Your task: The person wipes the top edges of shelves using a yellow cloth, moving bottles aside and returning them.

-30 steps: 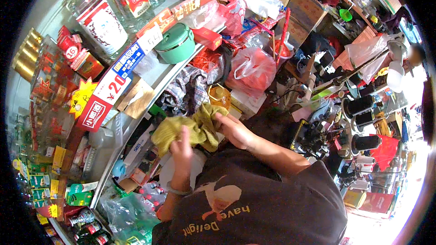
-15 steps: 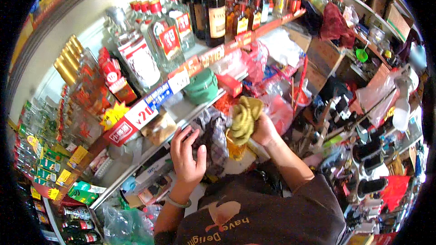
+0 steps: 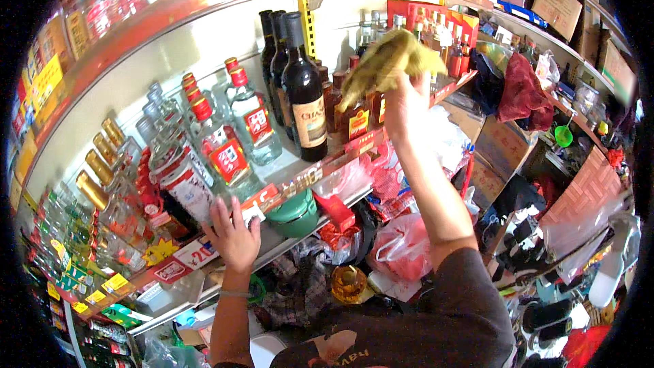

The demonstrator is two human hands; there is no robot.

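Beside clear liquor bottles, the left hand spreads its fingers at the shelf lip; between the hands, bare shelf adjoins dark wine bottles; then the right hand pinches an olive cloth, spilling above its fingertips.

Cloth, one: olive-yellow, crumpled, slightly blurred; bunched in the right hand, held before small amber bottles, left end drooping lower than right.

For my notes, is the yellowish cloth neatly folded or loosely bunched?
Loosely bunched: the yellowish cloth juts unevenly from the right hand, with loose edges sticking out.
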